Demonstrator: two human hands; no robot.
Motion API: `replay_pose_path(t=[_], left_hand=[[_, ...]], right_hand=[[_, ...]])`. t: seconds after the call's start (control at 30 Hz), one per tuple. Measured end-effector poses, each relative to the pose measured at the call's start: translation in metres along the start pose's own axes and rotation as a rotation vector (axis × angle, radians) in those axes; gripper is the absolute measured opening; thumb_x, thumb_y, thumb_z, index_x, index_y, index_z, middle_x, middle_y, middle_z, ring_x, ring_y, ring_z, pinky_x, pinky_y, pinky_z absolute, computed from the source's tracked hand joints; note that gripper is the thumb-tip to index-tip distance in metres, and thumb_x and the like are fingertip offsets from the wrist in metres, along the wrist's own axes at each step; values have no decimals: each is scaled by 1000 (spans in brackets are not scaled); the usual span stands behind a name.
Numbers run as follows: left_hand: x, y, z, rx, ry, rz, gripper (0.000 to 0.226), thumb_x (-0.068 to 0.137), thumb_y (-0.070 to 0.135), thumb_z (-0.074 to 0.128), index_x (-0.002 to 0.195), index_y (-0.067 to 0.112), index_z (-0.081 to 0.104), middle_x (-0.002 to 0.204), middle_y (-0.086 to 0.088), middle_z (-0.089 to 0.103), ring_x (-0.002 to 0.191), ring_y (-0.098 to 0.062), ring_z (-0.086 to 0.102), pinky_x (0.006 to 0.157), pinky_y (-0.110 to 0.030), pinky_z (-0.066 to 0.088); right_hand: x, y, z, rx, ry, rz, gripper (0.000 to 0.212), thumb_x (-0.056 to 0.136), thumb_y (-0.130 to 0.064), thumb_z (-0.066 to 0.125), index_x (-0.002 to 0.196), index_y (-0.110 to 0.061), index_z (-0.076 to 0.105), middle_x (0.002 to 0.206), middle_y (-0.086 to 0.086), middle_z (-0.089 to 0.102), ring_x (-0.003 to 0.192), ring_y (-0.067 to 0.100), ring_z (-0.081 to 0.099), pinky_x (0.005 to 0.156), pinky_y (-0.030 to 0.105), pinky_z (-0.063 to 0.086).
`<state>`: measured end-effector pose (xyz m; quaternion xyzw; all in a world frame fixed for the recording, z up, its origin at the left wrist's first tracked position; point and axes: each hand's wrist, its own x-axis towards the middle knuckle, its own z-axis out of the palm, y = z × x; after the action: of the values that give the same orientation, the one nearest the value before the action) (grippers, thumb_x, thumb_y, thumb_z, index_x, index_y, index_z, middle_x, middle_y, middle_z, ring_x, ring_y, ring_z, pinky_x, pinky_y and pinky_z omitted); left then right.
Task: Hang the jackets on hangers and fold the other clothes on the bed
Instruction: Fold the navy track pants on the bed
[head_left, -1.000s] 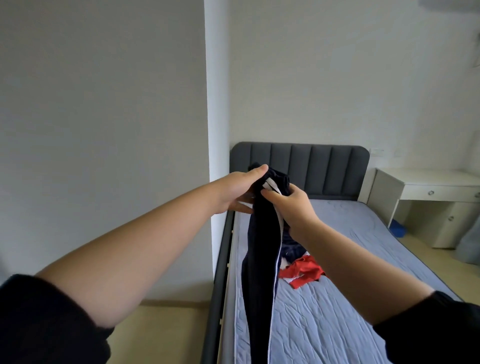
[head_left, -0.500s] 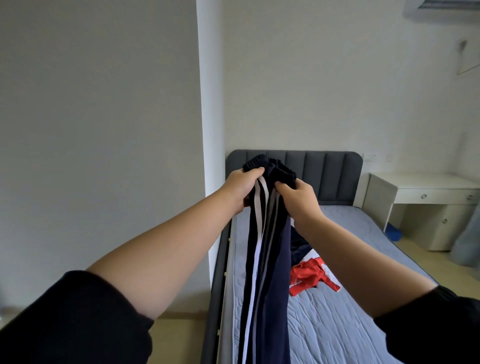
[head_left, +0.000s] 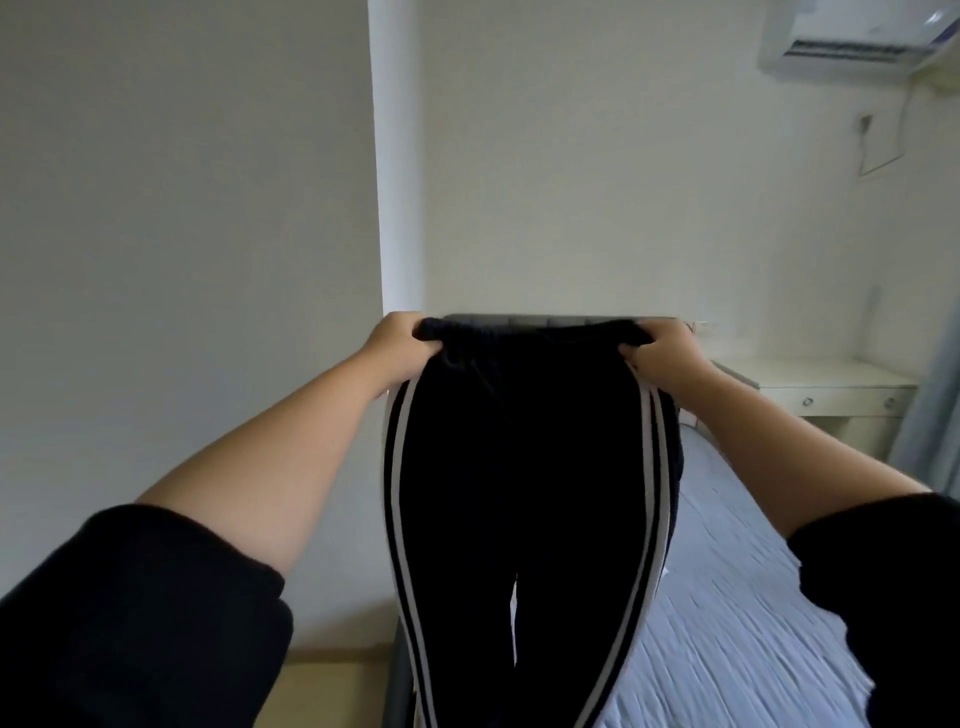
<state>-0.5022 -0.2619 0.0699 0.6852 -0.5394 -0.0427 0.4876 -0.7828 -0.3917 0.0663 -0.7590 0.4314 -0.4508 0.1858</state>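
Pulled waistband wide since 0.5 s ago: my left hand at 10, right hand at 2, fingers curled gripping track pants over bed; folding not begun.

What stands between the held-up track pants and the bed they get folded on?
Nothing visible. The left hand and right hand grip the track pants by the waistband at the bed; its surface showing beside them lies bare. The bed behind the pants is hidden.
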Motion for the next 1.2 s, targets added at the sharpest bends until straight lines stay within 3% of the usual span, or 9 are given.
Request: replay_pose_path(t=[0.2,0.4,0.53,0.63,0.7,0.83,0.97,1.03,1.2], left_hand=[[-6,-21,-8,-382,-58,-201,11,92,11,59,97,13,69,91,-4,71,89,-20,65,85,-29,50],[-10,-18,-4,-564,-60,-198,10,83,22,72,76,15,71,72,-1,73,69,-19,68,68,-27,55],[-13,-14,-4,-328,-227,-148,6,85,14,67,79,12,67,81,-5,69,77,-21,64,77,-30,51],[-17,-14,-11,-177,-439,-189,16,89,17,58,73,17,54,73,-6,50,69,-20,47,61,-28,36],[-22,-9,-16,-168,-622,-275,13,91,28,53,84,19,59,74,-3,50,64,-16,47,58,-25,36],[-35,-2,1,-69,-921,-352,56,91,64,37,118,21,59,88,-4,66,68,-15,58,69,-26,45],[-56,6,39,-137,-1016,-208,30,96,48,46,82,32,67,68,12,58,60,-3,54,63,-16,45],[-61,4,51,-132,-1023,-184,43,98,26,48,58,34,61,55,15,51,49,0,50,53,-13,44],[-60,-5,57,-183,-790,-165,28,94,17,57,66,18,60,52,11,57,46,-2,54,46,-12,41]], right_hand=[[-5,11,-14,814,-263,394,14,94,-10,52,98,-7,64,68,3,68,61,17,67,60,27,55],[-22,6,0,1233,-481,460,31,95,-25,46,89,-6,70,79,7,71,73,22,69,68,30,58],[-24,-4,10,1125,-503,396,26,99,-17,43,88,-8,64,74,6,69,66,18,69,60,28,57],[-24,-5,10,1014,-552,225,24,98,-4,39,87,-10,60,72,3,67,63,13,67,59,24,55],[-26,-9,9,1011,-627,135,30,95,3,37,85,-12,61,70,2,65,63,13,64,59,23,54],[-32,-26,13,1038,-731,48,32,90,12,34,86,-10,57,68,2,61,60,13,61,57,22,52],[-40,-39,24,1011,-754,58,31,89,14,31,87,-7,53,65,2,62,57,12,61,54,20,50],[-40,-40,24,1019,-693,103,32,88,14,31,85,-7,55,65,3,62,57,12,61,55,20,50],[-35,-22,12,772,-596,241,25,87,-15,45,70,-12,62,63,4,55,58,16,53,56,26,44]])
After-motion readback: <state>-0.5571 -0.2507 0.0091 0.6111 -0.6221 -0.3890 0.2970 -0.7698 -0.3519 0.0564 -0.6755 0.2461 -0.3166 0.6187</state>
